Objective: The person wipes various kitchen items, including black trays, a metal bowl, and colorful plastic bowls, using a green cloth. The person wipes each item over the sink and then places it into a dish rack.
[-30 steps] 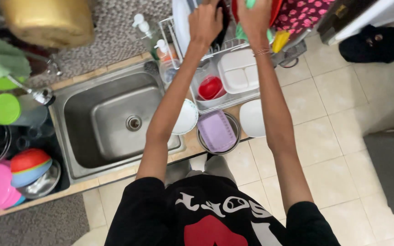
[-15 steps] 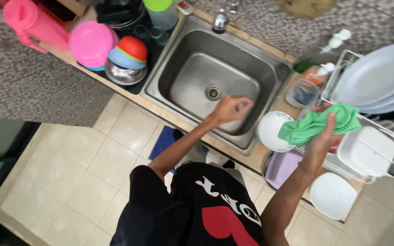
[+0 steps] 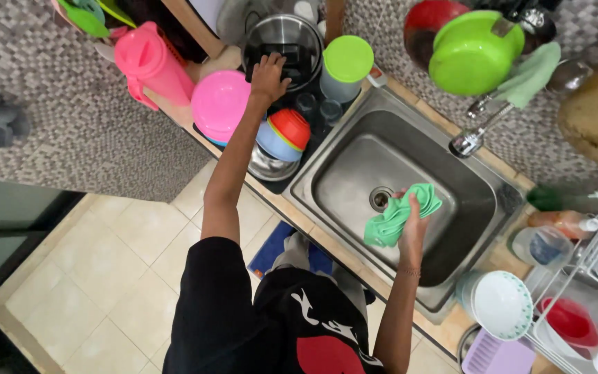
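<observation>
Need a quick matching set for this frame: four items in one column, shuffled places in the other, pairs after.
Items:
1 green cloth
2 steel pot
3 pink jug
4 white bowls

Places:
A far end of counter, beside pink plate
B in right hand, over sink
C under left hand
D counter between sink and dish rack

Pairs: 1-B, 2-C, 3-A, 4-D

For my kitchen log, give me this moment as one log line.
left hand: on steel pot rim | right hand: holding green cloth over sink | stacked bowls beside sink
</observation>
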